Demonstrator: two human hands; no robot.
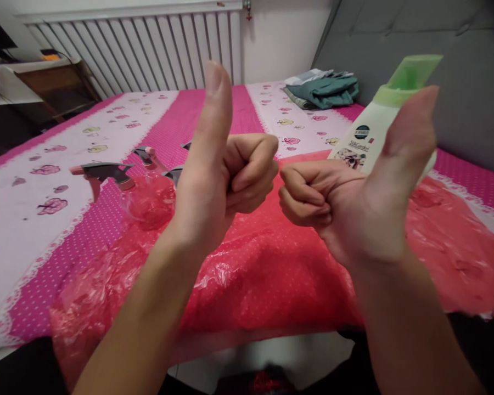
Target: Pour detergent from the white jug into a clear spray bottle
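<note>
Leftmost, the spray bottle (123,181) looks light and stiff; you'd best hold its neck. Your left hand (212,178) makes an empty fist, thumb up. Beneath, the plastic sheet (267,274) looks thin and slippery; pinch its edge. Your right hand (366,203) matches, apart from the left, before the white bottle (364,137), likely heavier; grip its sides.

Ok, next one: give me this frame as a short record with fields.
Left hand: thumb up, fingers curled, nothing visibly held
Right hand: thumb up, fingers curled, before the white bottle; contact unclear
Spray heads: grey and pink, left of the left hand
Surface: red plastic sheet over patterned bedding
Background: folded cloth, radiator, grey headboard
</note>
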